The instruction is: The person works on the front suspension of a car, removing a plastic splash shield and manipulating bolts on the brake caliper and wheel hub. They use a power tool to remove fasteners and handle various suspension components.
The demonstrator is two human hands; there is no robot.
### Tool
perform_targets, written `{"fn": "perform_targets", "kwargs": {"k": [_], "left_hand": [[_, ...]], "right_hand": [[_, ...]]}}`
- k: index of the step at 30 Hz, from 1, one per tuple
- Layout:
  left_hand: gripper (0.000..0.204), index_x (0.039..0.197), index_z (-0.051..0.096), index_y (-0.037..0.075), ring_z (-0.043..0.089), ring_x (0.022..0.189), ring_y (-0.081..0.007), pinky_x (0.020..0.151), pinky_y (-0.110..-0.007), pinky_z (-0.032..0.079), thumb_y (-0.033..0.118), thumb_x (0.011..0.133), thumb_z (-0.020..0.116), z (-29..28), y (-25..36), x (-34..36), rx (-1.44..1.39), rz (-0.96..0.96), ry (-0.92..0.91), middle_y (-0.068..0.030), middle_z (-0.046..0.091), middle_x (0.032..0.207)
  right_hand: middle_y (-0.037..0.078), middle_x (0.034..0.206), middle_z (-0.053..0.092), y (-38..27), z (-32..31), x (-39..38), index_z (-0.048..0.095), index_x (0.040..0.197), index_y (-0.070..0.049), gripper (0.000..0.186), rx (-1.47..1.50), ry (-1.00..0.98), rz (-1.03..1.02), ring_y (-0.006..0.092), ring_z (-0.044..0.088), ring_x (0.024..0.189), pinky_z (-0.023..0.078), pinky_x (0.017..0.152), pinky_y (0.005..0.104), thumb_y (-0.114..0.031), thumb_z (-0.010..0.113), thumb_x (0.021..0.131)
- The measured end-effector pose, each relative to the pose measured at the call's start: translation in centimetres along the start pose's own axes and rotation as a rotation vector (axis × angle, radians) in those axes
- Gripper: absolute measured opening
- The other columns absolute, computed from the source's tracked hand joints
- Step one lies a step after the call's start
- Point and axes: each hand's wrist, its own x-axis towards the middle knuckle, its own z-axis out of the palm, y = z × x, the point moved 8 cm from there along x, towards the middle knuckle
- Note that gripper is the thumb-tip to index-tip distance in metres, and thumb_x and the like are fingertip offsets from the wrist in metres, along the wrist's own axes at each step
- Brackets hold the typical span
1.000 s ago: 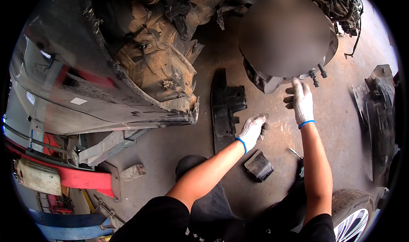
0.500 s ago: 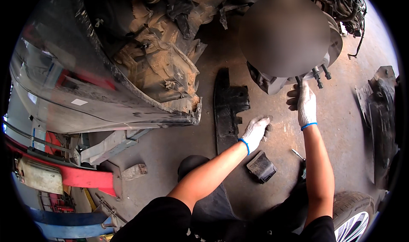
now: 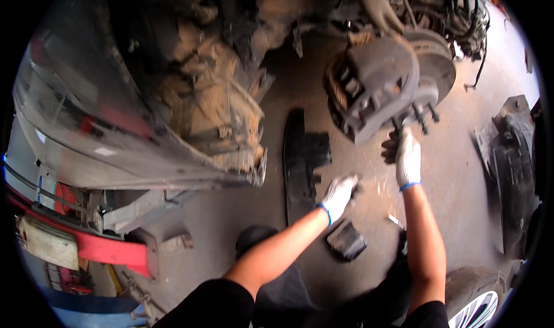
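Observation:
A rusty brake caliper [image 3: 378, 74] sits over a brake disc [image 3: 441, 62], with several dark wheel studs [image 3: 420, 118] sticking out of the hub. My right hand [image 3: 408, 160], in a white glove with dark finger pads, reaches up to the hub. Its thumb and forefinger close at the leftmost stud, and the other fingers curl to the left. Lower and to the left, my left hand [image 3: 339, 197] hovers over the floor, gloved alike, fingers curled inward. Whatever it may hold is hidden. Beneath it lies a small black plastic piece [image 3: 347, 241].
A long black plastic panel [image 3: 300, 172] lies on the floor left of my hands. The dark car body [image 3: 115, 137] fills the left side. To the right are a black liner-like part [image 3: 511, 172] and a wheel [image 3: 476, 305]. A slim light-coloured tool [image 3: 397, 221] lies near my right forearm.
The view has shifted, so the brake and both hands appear slightly lower and further left. My right hand stays at the hub, and my left keeps its curled pose.

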Motion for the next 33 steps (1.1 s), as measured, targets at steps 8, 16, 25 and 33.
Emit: {"fn": "perform_targets", "kwargs": {"k": [8,16,25,33], "left_hand": [[0.017,0.105,0.064,0.006,0.057,0.056,-0.0111,0.044,-0.024,0.044,0.016,0.094,0.058,-0.1,1.1,0.4,-0.004,0.079,0.027,-0.0049,0.065,0.081],[0.015,0.104,0.064,0.006,0.056,0.054,-0.0115,0.041,-0.025,0.045,0.005,0.089,0.058,-4.1,5.6,0.1,-0.214,0.179,0.220,-0.0045,0.060,0.076],[0.010,0.097,0.060,0.011,0.042,0.043,-0.0066,0.036,-0.022,0.030,0.018,0.091,0.064,-8.8,7.3,0.6,-0.236,0.156,0.320,0.0033,0.047,0.060],[0.013,0.103,0.063,0.009,0.042,0.043,-0.0069,0.036,-0.023,0.032,0.016,0.093,0.063,-11.7,5.9,1.1,-0.030,0.177,0.371,0.0026,0.049,0.061]], "right_hand": [[0.010,0.069,0.062,0.3,-0.2,0.6,0.059,0.094,-0.001,0.052,0.031,-0.009,-0.029,0.0184,0.061,0.056,0.048,0.048,0.0285,-0.052,0.049,0.097],[0.011,0.074,0.064,-0.8,0.6,-0.3,0.058,0.098,-0.001,0.060,-0.006,-0.047,0.052,0.0198,0.062,0.058,0.049,0.052,0.0302,-0.059,0.041,0.097],[0.010,0.063,0.060,2.7,-1.7,0.3,0.058,0.087,-0.002,0.057,-0.022,-0.096,0.103,0.0185,0.058,0.048,0.046,0.044,0.0299,-0.055,0.042,0.099],[0.013,0.071,0.065,20.9,0.3,-5.2,0.062,0.093,0.003,0.041,-0.784,-0.342,0.329,0.0190,0.063,0.056,0.052,0.052,0.0323,-0.037,0.062,0.088]]}}
